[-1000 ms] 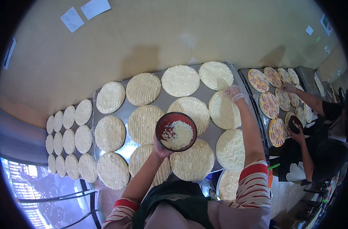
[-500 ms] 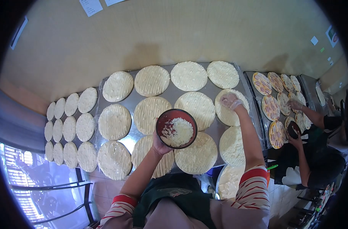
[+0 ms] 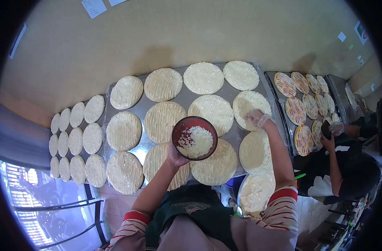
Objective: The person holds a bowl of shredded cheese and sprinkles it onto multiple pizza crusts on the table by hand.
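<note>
My left hand (image 3: 177, 155) grips a bowl (image 3: 184, 128), dark outside and red inside, from its lower left side. White crumbly shreds that look like grated cheese (image 3: 200, 141) lie in it. In a clear plastic glove, my right hand (image 3: 257, 118) hovers over the lower edge of a round flat cake (image 3: 246, 101) with a pale topping. Its fingers point down and are drawn together; what they hold, if anything, I cannot make out. Just below this hand lies another pale round (image 3: 256, 154), scattered with fine shreds on its right part.
Rows of pale rounds with piped lines cover the metal table (image 3: 137, 143) and continue on the left. A tub of cream (image 3: 256, 194) stands below the table edge. At right, a co-worker (image 3: 346, 163) holds a dark bowl beside purple-and-orange-striped rounds (image 3: 296, 111).
My right hand has moved down from the middle of the round to its lower edge. The view has shifted slightly. The co-worker's reaching hand has drawn back to the dark bowl.
</note>
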